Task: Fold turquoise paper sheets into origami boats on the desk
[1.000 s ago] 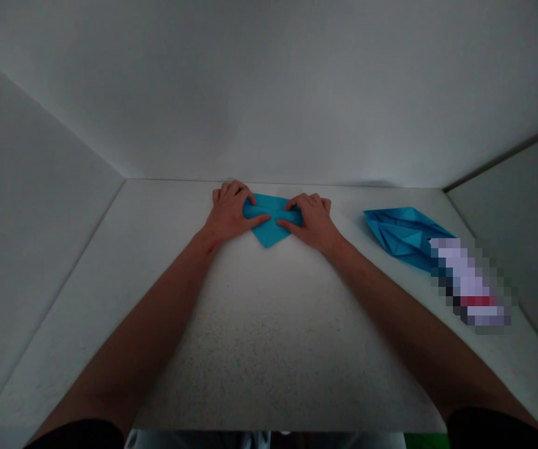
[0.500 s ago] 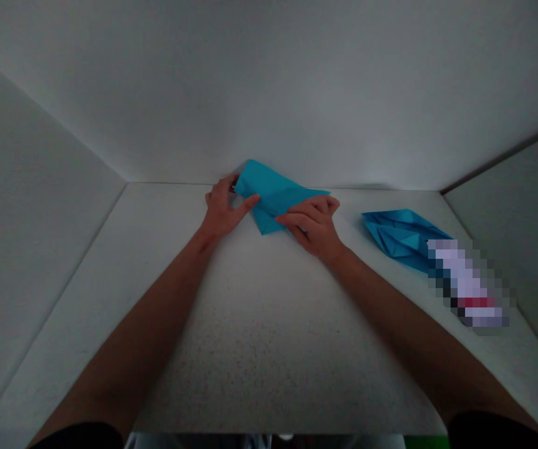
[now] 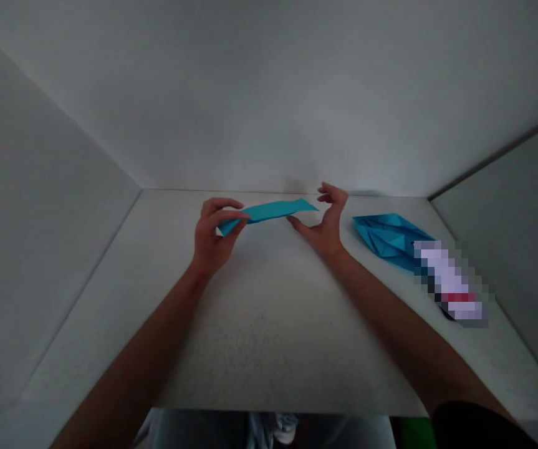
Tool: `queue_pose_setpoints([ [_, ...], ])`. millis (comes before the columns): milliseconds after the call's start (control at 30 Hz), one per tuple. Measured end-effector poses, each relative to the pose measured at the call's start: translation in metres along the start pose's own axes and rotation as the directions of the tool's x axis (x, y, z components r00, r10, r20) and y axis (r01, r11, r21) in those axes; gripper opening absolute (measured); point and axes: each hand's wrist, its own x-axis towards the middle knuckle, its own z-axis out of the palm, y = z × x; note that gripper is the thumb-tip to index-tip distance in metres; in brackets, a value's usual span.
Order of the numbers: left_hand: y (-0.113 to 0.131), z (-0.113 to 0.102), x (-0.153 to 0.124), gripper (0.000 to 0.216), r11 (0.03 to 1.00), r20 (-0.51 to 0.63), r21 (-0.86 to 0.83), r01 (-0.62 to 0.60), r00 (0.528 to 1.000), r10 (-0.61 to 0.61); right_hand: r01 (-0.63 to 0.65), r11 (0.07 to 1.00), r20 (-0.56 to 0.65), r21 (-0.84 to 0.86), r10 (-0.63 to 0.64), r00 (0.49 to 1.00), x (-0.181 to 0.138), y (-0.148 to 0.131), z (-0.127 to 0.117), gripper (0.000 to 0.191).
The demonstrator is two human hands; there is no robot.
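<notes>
A folded sheet of blue paper (image 3: 275, 211) is held up over the white table, seen nearly edge-on as a narrow strip. Its left end is pinched between the thumb and fingers of my left hand (image 3: 213, 234). My right hand (image 3: 327, 221) is at the paper's right end with thumb and fingers spread apart. The right thumb tip lies close under the paper's lower edge; whether it touches cannot be made out. To the right lies a folded blue paper boat (image 3: 388, 237) on the table.
A pixelated, blurred-out object (image 3: 449, 280) overlaps the boat's right end. White wall (image 3: 269, 93) rises behind the table (image 3: 259, 349), with side panels left and right. Below the front edge, legs and something green (image 3: 411, 433) show.
The paper has turned from facing me broadly to nearly edge-on. My left hand has closed on its left end, and my right hand's fingers have opened away from it.
</notes>
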Motion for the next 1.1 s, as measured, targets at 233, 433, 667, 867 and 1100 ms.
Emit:
queue_pose_setpoints([
  [233,-0.01,-0.007,-0.032,0.04,0.978,0.56,-0.093,-0.185,0.803,0.205,0.24,0.967,0.312,-0.086,-0.203,0.928,-0.023,0.002,-0.035,0.032],
  [433,-0.014,-0.005,-0.023,0.017,0.919,0.581,-0.386,-0.08,0.753,0.309,0.304,0.945,0.456,-0.117,-0.221,0.862,-0.048,0.006,-0.056,0.04],
  [667,-0.022,-0.009,-0.02,0.015,0.983,0.594,-0.13,-0.127,0.784,0.18,0.353,0.935,0.54,0.044,-0.32,0.779,-0.032,0.017,-0.05,0.024],
  [867,-0.041,-0.016,-0.016,0.02,0.989,0.533,-0.006,-0.148,0.836,0.128,0.276,0.952,0.561,0.133,-0.302,0.771,-0.029,0.017,-0.049,0.028],
  [1100,-0.044,-0.024,-0.012,0.043,0.99,0.527,-0.128,-0.067,0.841,0.125,0.208,0.969,0.517,0.134,-0.247,0.819,-0.029,0.023,-0.047,0.039],
])
